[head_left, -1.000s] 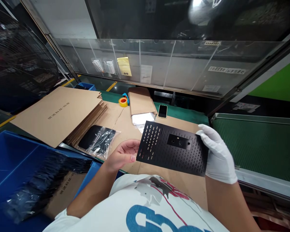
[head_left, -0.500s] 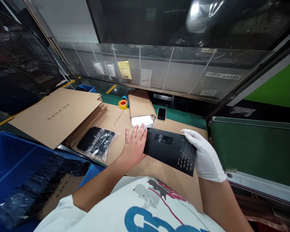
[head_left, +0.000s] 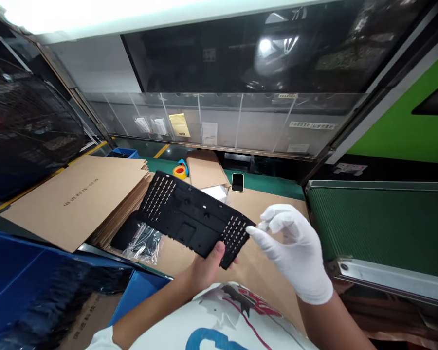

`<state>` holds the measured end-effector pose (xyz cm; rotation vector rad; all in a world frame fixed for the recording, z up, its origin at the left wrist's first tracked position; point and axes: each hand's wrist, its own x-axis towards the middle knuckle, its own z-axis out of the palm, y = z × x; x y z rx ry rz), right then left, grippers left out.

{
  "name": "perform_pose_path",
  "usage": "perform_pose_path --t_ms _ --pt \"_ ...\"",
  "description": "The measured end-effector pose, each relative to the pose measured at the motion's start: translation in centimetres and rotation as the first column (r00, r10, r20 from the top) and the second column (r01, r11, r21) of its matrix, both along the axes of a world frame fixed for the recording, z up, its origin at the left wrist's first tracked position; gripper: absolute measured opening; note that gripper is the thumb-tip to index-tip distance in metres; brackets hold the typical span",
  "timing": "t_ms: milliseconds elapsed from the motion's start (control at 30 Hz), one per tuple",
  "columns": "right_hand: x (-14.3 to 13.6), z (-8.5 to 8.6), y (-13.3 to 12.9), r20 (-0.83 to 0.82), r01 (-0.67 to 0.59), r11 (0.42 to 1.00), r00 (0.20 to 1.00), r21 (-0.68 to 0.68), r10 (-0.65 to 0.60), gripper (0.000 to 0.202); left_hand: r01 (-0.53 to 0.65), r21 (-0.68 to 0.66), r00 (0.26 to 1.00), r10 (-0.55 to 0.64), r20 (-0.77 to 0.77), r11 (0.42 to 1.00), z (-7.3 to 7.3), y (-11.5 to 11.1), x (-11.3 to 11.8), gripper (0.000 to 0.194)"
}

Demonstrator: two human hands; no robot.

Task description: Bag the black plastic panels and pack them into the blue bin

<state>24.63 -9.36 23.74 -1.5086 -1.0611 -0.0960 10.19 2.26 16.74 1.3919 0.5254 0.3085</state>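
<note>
A black plastic panel [head_left: 195, 214] with rows of slots at both ends is held up at a tilt over the bench. Its ribbed, recessed side faces me. My bare left hand [head_left: 209, 266] grips its lower right edge, thumb on the near face and fingers behind. My right hand [head_left: 292, 248], in a white glove, is just right of the panel's right corner. Its fingers are curled but apart from the thumb, and nothing shows between them. The thumb tip is very close to the panel; whether it touches, I cannot tell.
Flat cardboard sheets [head_left: 76, 194] are stacked left, beside a dark item in clear plastic [head_left: 144, 243]. Behind are a tape roll [head_left: 180, 171], a brown cardboard piece [head_left: 206, 167] and a phone [head_left: 237, 182]. A blue bin [head_left: 7, 262] stands front left, a green conveyor [head_left: 379, 223] right.
The panel has been turned over from its smoother face and raised toward the left. My left hand has taken hold of its lower right edge, while my right hand has let go.
</note>
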Motion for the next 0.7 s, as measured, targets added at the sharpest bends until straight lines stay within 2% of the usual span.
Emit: perform_pose_path --t_ms 133,300,433,533,600,700 --pt "-0.9 0.4 0.7 0.012 -0.109 0.992 0.994 0.062 0.109 0.033 0.237 0.125 0.971 -0.232 -0.052 0.963 0.4 -0.2 -1.4 0.068" --pt "-1.0 0.2 0.8 -0.023 -0.202 0.975 0.978 0.092 0.205 0.029 0.359 0.231 0.925 -0.313 -0.213 0.904 2.2 0.2 -1.9 0.074" --pt "-1.0 0.3 0.4 0.025 -0.259 0.958 0.966 0.122 0.258 0.026 0.453 0.249 0.888 -0.411 -0.204 0.856 3.2 0.1 -1.7 0.075" --pt "-1.2 0.4 0.1 0.055 -0.262 0.954 0.965 0.145 0.257 0.022 0.497 0.238 0.868 -0.475 -0.149 0.834 3.3 0.0 -1.5 0.072" --pt "-1.3 0.4 0.0 0.059 -0.314 0.942 0.949 0.117 0.309 0.022 0.507 0.285 0.861 -0.497 -0.111 0.814 3.1 -0.1 -1.3 0.066" --pt "-1.6 0.4 -0.1 0.053 -0.379 0.924 0.925 0.058 0.376 0.038 0.474 0.373 0.869 -0.492 -0.052 0.798 2.7 -0.1 -1.2 0.057"
